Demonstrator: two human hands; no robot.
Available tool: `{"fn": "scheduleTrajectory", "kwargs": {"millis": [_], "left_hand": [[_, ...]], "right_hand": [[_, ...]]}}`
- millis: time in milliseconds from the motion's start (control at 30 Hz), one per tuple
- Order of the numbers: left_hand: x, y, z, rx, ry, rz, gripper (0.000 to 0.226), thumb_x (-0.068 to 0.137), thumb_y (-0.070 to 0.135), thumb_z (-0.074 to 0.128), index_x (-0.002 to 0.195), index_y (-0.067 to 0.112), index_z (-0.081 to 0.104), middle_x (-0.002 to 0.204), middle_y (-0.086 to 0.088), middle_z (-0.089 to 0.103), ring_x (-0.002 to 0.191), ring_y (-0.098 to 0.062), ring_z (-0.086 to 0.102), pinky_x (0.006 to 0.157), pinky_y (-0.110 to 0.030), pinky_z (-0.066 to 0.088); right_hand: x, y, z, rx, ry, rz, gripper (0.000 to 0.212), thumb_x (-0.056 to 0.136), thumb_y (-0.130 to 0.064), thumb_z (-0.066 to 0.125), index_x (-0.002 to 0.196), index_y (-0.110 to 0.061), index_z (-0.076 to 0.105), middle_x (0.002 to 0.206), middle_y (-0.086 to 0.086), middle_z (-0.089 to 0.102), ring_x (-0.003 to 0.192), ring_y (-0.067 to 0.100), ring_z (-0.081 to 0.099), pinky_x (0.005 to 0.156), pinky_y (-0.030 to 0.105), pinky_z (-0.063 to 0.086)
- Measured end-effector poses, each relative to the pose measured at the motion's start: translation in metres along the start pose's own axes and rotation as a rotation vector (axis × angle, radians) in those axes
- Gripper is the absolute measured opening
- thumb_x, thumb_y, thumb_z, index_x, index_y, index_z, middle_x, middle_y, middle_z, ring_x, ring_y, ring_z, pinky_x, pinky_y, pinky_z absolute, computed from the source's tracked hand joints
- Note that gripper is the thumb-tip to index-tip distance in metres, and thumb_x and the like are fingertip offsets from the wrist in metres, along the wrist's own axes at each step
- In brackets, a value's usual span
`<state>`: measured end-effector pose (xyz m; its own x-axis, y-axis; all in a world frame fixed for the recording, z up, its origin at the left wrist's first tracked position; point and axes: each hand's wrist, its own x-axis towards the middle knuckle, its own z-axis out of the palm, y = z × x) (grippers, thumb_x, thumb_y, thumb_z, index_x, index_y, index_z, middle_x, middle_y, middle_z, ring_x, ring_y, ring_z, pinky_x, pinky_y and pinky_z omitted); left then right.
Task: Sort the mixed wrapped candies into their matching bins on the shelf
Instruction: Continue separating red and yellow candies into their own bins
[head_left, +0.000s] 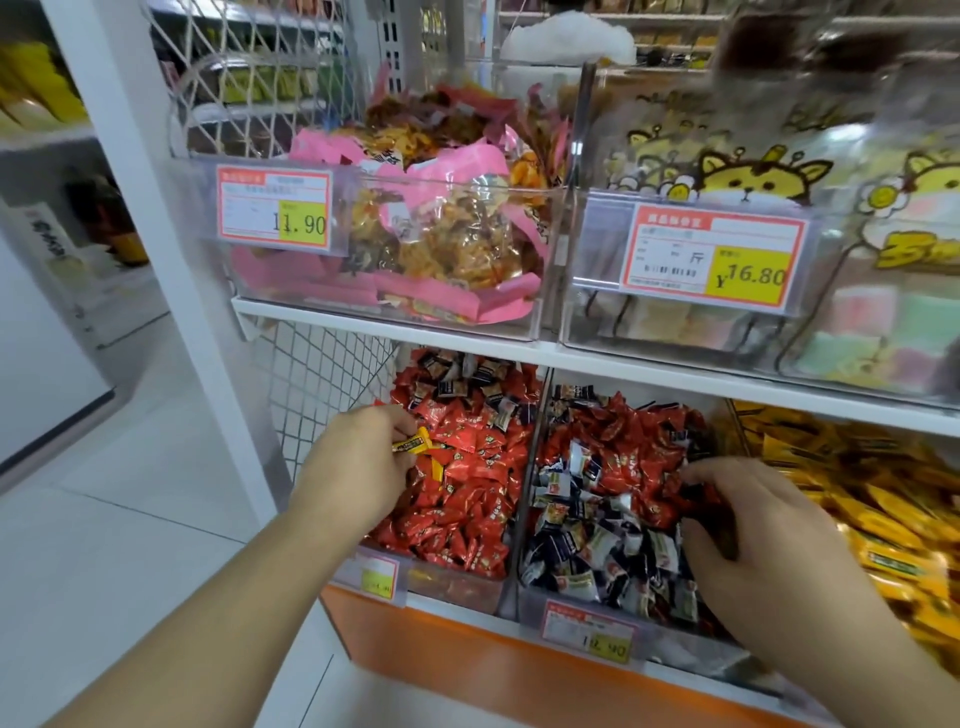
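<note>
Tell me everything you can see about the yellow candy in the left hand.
The yellow candy is a small oblong sweet in a glossy yellow wrapper with a dark printed band and twisted ends. It lies roughly level, pinched at one end by the fingertips of the left hand, above the left bin of red candies. More yellow wrapper shows just below it, perhaps a second piece. The print is too small to read.

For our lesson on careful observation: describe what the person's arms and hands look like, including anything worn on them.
Both forearms are bare as far as the frame shows; no sleeve is visible. The left hand and right hand wear no glove, and no ring, watch or bracelet shows. Fingernails are too blurred to describe.
</note>
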<state>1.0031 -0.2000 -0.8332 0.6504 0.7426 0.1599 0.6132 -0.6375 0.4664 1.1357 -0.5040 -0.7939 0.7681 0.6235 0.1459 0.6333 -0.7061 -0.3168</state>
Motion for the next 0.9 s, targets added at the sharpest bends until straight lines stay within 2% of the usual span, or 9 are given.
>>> {"fn": "scheduleTrajectory", "kwargs": {"millis": [100,233,367,433,533,633,733,833,900], "left_hand": [[-0.005,0.002,-0.016,-0.03,0.029,-0.011,0.025,0.09,0.018,0.078,0.113,0.027,0.073,0.103,0.008,0.073,0.096,-0.014,0.068,0.086,-0.029,0.056],[-0.021,0.024,-0.037,-0.252,0.046,0.004,0.02,0.086,0.023,0.083,0.101,0.032,0.075,0.088,0.017,0.072,0.083,0.003,0.066,0.073,-0.013,0.048],[-0.055,0.072,-0.036,-0.477,-0.199,0.165,0.032,0.083,0.026,0.086,0.107,0.042,0.072,0.095,0.022,0.074,0.092,0.003,0.068,0.088,-0.029,0.057],[-0.071,0.095,-0.029,-0.495,-0.29,0.243,0.038,0.082,0.029,0.087,0.111,0.046,0.07,0.101,0.025,0.073,0.096,0.0,0.069,0.089,-0.031,0.057],[-0.087,0.12,-0.016,-0.525,-0.345,0.279,0.043,0.082,0.025,0.087,0.113,0.048,0.068,0.104,0.026,0.072,0.097,-0.003,0.069,0.087,-0.031,0.059],[-0.094,0.13,-0.007,-0.569,-0.356,0.243,0.048,0.08,0.034,0.088,0.118,0.051,0.064,0.107,0.029,0.069,0.098,0.002,0.068,0.083,-0.022,0.059],[-0.094,0.126,-0.007,-0.502,-0.3,0.238,0.042,0.085,0.042,0.081,0.12,0.052,0.061,0.107,0.03,0.068,0.101,0.014,0.061,0.088,-0.016,0.053],[-0.092,0.117,-0.012,-0.414,-0.233,0.257,0.031,0.089,0.039,0.076,0.116,0.048,0.064,0.105,0.031,0.067,0.102,0.016,0.059,0.094,-0.022,0.053],[-0.087,0.109,-0.015,-0.377,-0.202,0.24,0.028,0.09,0.036,0.075,0.115,0.045,0.065,0.104,0.029,0.067,0.101,0.017,0.058,0.092,-0.02,0.052]], "right_hand": [[-0.001,0.003,0.001,0.013,0.026,-0.031,0.04,0.085,-0.014,0.077,0.123,-0.016,0.068,0.115,-0.01,0.059,0.113,0.017,0.06,0.097,0.023,0.04],[-0.003,0.0,-0.001,0.061,0.052,-0.101,0.044,0.088,-0.018,0.073,0.131,-0.02,0.063,0.119,-0.015,0.057,0.12,0.014,0.059,0.098,0.018,0.041],[-0.006,-0.007,-0.004,0.121,0.022,-0.227,0.062,0.096,-0.039,0.066,0.15,-0.041,0.038,0.147,-0.028,0.041,0.138,-0.004,0.037,0.11,0.013,0.027],[-0.009,-0.009,-0.004,0.161,-0.014,-0.284,0.066,0.096,-0.045,0.065,0.152,-0.047,0.03,0.151,-0.032,0.034,0.138,-0.008,0.032,0.113,0.016,0.029],[-0.012,-0.006,-0.003,0.145,-0.034,-0.318,0.05,0.096,-0.047,0.066,0.142,-0.042,0.048,0.137,-0.026,0.05,0.126,-0.001,0.046,0.104,0.025,0.046],[-0.012,0.009,-0.009,0.094,0.009,-0.265,0.031,0.095,-0.041,0.066,0.125,-0.036,0.063,0.117,-0.019,0.062,0.109,0.006,0.056,0.089,0.032,0.054],[-0.005,0.037,-0.024,0.052,0.114,-0.091,0.02,0.096,-0.038,0.065,0.115,-0.029,0.067,0.104,-0.01,0.063,0.096,0.014,0.058,0.078,0.038,0.057],[0.007,0.071,-0.039,-0.093,0.271,0.165,0.031,0.095,-0.038,0.064,0.114,-0.015,0.071,0.09,0.005,0.07,0.086,0.029,0.065,0.074,0.042,0.057],[0.013,0.081,-0.043,-0.175,0.265,0.266,0.034,0.093,-0.035,0.064,0.114,-0.011,0.07,0.084,0.011,0.07,0.083,0.037,0.065,0.073,0.042,0.056]]}}
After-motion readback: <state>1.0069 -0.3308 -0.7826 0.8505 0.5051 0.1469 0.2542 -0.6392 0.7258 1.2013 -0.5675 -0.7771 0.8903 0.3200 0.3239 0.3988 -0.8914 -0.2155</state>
